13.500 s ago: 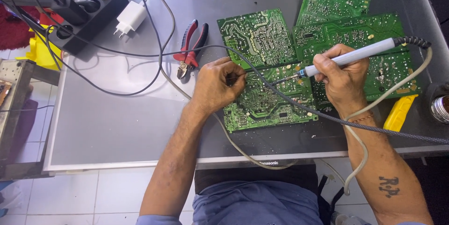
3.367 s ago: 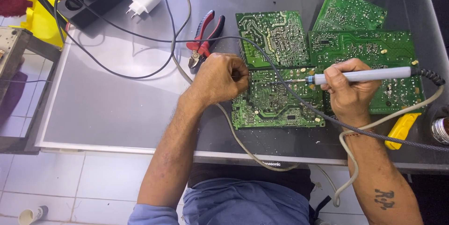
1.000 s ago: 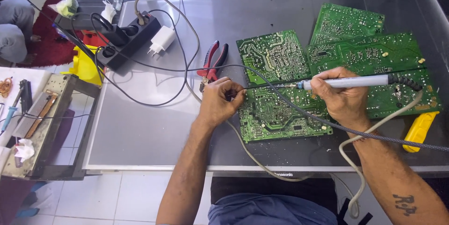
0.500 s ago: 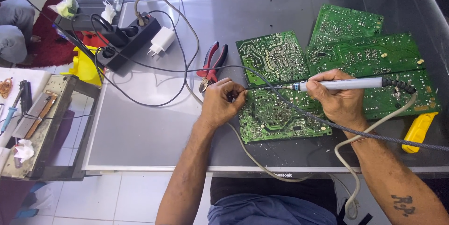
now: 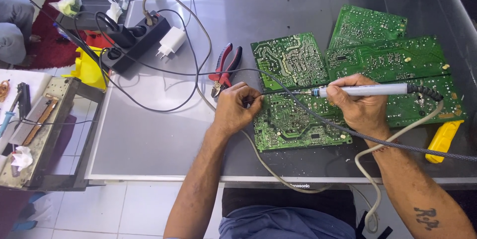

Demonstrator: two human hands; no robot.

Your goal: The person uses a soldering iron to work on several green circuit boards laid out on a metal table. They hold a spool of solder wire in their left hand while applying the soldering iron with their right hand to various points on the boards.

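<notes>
Your right hand (image 5: 360, 107) grips the soldering iron (image 5: 362, 90), tip on the near circuit board (image 5: 298, 125) on the table (image 5: 149, 139); your left hand (image 5: 236, 110) pinches a thin wire at its edge; joint unfinished, other boards untouched.

red-handled pliers (image 5: 224, 69), black power strip (image 5: 133, 44), white charger (image 5: 171, 42) and yellow tool (image 5: 442, 141) lie about.

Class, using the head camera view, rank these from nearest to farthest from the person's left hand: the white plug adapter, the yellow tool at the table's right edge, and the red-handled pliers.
1. Red-handled pliers: just above the left hand, nearly touching it.
2. White plug adapter: farther up and to the left, beside the black power strip.
3. Yellow tool: far right, beyond the right hand.
</notes>
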